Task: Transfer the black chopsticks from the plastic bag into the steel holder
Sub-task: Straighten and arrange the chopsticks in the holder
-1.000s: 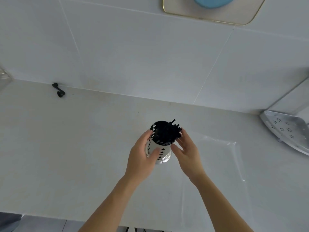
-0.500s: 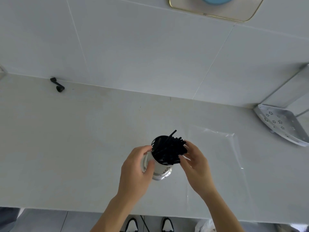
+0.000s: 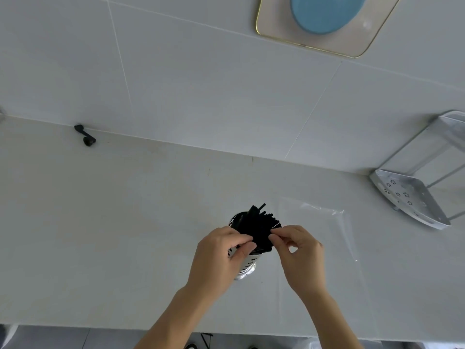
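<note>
A perforated steel holder (image 3: 245, 267) stands on the white counter, in the middle near the front. A bundle of black chopsticks (image 3: 259, 226) sticks up out of it, leaning to the right. My left hand (image 3: 216, 258) is wrapped around the holder's left side, thumb at its rim. My right hand (image 3: 299, 250) pinches the right side of the chopstick bundle with its fingertips. The clear plastic bag (image 3: 327, 222) lies flat on the counter to the right, partly under my right forearm.
A small black hook-like piece (image 3: 85, 136) lies at the back left by the wall. A perforated metal corner rack (image 3: 412, 200) stands at the right. On the tiled wall hangs a gold-rimmed board with a blue disc (image 3: 324, 13). The counter's front edge runs along the bottom.
My hands and the holder have come a little nearer the front edge. My right fingertips have closed on the chopstick bundle, and the left thumb has moved up onto the rim.
</note>
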